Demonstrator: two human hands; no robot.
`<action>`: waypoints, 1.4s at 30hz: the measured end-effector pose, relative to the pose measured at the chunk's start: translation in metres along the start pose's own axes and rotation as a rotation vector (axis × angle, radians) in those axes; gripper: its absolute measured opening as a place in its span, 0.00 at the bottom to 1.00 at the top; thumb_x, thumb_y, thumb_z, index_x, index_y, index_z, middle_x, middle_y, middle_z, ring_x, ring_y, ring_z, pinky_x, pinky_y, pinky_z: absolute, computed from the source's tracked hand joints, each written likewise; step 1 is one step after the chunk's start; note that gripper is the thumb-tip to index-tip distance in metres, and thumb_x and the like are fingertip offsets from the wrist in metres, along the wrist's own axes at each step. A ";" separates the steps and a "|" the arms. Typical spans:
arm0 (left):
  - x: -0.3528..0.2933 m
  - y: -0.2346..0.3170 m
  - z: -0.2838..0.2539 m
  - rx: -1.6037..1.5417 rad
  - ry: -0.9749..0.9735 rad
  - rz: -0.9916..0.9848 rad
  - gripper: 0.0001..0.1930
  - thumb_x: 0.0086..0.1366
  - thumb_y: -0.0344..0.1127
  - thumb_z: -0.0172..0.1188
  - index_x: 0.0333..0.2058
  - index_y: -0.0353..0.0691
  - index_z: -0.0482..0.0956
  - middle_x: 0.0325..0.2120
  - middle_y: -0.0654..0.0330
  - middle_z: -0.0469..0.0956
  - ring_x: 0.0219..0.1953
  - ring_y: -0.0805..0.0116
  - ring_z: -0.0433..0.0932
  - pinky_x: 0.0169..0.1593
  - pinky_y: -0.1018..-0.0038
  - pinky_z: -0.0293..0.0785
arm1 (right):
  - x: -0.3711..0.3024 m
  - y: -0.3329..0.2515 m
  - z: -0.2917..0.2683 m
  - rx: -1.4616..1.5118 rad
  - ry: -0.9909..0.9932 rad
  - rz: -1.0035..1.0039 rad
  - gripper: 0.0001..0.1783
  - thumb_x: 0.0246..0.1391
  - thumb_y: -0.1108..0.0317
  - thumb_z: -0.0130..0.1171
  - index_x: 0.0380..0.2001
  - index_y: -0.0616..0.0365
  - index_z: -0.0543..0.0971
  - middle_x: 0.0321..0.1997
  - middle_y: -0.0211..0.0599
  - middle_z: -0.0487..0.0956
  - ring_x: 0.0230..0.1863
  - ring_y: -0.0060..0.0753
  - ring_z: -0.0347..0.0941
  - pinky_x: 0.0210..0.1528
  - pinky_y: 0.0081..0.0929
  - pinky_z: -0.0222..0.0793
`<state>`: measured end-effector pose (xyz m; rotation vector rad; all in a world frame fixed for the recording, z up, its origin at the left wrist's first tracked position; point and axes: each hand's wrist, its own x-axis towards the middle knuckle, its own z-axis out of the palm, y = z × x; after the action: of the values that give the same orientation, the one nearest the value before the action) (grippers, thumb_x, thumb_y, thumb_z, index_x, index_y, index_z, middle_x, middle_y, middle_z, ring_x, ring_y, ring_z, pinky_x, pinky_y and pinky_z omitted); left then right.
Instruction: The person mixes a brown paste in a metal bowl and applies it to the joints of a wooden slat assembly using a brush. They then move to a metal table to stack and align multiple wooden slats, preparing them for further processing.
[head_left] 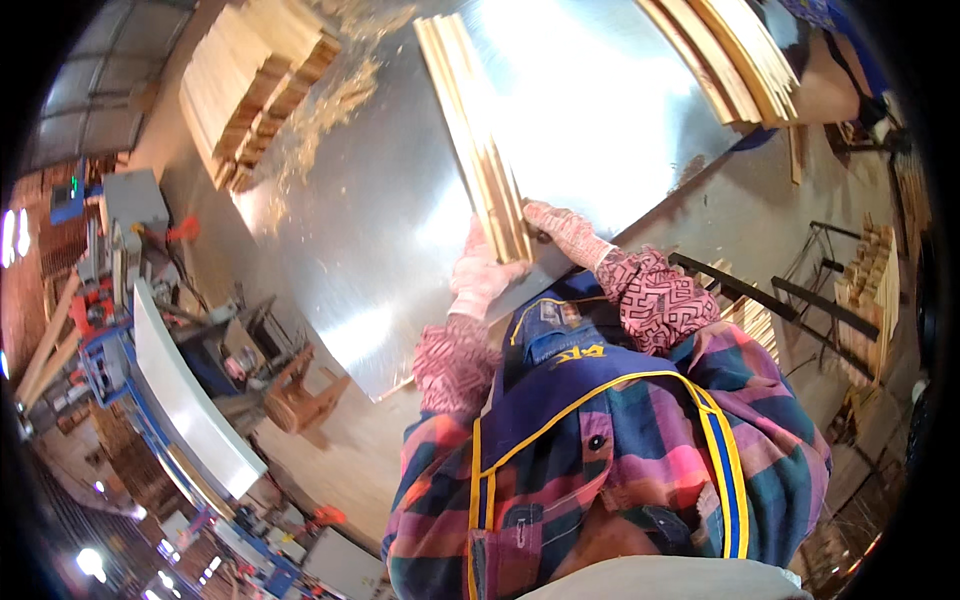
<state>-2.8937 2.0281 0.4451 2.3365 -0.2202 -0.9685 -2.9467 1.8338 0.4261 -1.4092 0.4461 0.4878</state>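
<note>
A narrow bundle of pale wooden strips (470, 130) lies lengthwise on the shiny metal tabletop (370, 250), its near end toward my body. My left hand (482, 275), in a light work glove, grips that near end from the left and from below. On the right side, my right hand (563, 228), also gloved, presses its curled fingers against the strips close to the same end. Part of the fingers of both hands is hidden by the wood. Patterned pink sleeve covers run over both forearms.
A stack of boards (245, 85) stands at the table's far left, beside scattered sawdust (335, 100). More long strips (715, 60) lie at the far right, near another person's arm (832, 85). Machinery with a white curved panel (190, 390) stands left; black metal bars (780, 310) and stacked wood are right.
</note>
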 end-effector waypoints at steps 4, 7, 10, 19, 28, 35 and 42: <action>-0.006 0.046 -0.054 -0.460 -0.099 0.032 0.65 0.41 0.49 0.78 0.71 0.40 0.43 0.65 0.45 0.58 0.64 0.53 0.64 0.65 0.69 0.63 | 0.005 0.001 -0.001 -0.038 0.057 -0.170 0.33 0.62 0.44 0.54 0.59 0.60 0.74 0.45 0.38 0.82 0.45 0.27 0.75 0.52 0.26 0.70; 0.054 0.046 -0.060 0.065 0.308 -0.130 0.68 0.43 0.52 0.78 0.71 0.39 0.36 0.66 0.43 0.55 0.67 0.53 0.60 0.65 0.62 0.64 | 0.003 0.020 -0.010 -0.233 0.139 -0.272 0.27 0.59 0.52 0.53 0.58 0.53 0.73 0.54 0.43 0.78 0.51 0.34 0.76 0.55 0.29 0.70; 0.096 0.094 -0.047 0.314 0.407 -0.277 0.67 0.46 0.54 0.75 0.71 0.42 0.33 0.68 0.43 0.51 0.67 0.49 0.60 0.63 0.56 0.66 | -0.030 -0.001 -0.033 -0.343 0.078 -0.128 0.20 0.56 0.66 0.52 0.53 0.48 0.73 0.63 0.40 0.72 0.55 0.46 0.74 0.55 0.36 0.72; 0.137 0.112 -0.053 0.478 0.402 -0.430 0.62 0.46 0.46 0.70 0.71 0.46 0.33 0.62 0.39 0.59 0.60 0.45 0.68 0.60 0.54 0.69 | -0.027 0.062 -0.065 -0.097 0.322 0.088 0.22 0.62 0.48 0.47 0.58 0.33 0.75 0.66 0.37 0.71 0.61 0.44 0.71 0.60 0.38 0.67; 0.038 0.054 -0.048 0.913 0.091 -0.023 0.61 0.45 0.51 0.73 0.71 0.45 0.41 0.58 0.46 0.66 0.57 0.48 0.71 0.56 0.58 0.73 | -0.065 0.002 0.014 -0.328 0.582 0.106 0.46 0.48 0.48 0.63 0.67 0.58 0.61 0.62 0.56 0.70 0.63 0.49 0.67 0.65 0.36 0.62; 0.008 -0.014 -0.072 0.478 -0.472 0.627 0.64 0.39 0.40 0.78 0.70 0.44 0.43 0.58 0.48 0.69 0.58 0.50 0.72 0.58 0.62 0.72 | -0.107 -0.048 0.081 -1.193 0.586 -0.310 0.33 0.35 0.59 0.69 0.50 0.54 0.78 0.52 0.37 0.76 0.61 0.39 0.65 0.62 0.36 0.63; -0.071 0.129 -0.054 1.122 -0.728 1.111 0.63 0.38 0.40 0.76 0.69 0.42 0.43 0.51 0.48 0.73 0.50 0.45 0.75 0.54 0.58 0.73 | -0.176 -0.026 0.083 -0.981 0.560 -0.065 0.21 0.23 0.60 0.70 0.27 0.52 0.80 0.32 0.33 0.78 0.37 0.36 0.77 0.37 0.36 0.70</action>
<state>-2.8981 1.9745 0.5920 1.8573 -2.5245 -1.1025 -3.0756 1.9041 0.5565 -2.5255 0.6429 0.2403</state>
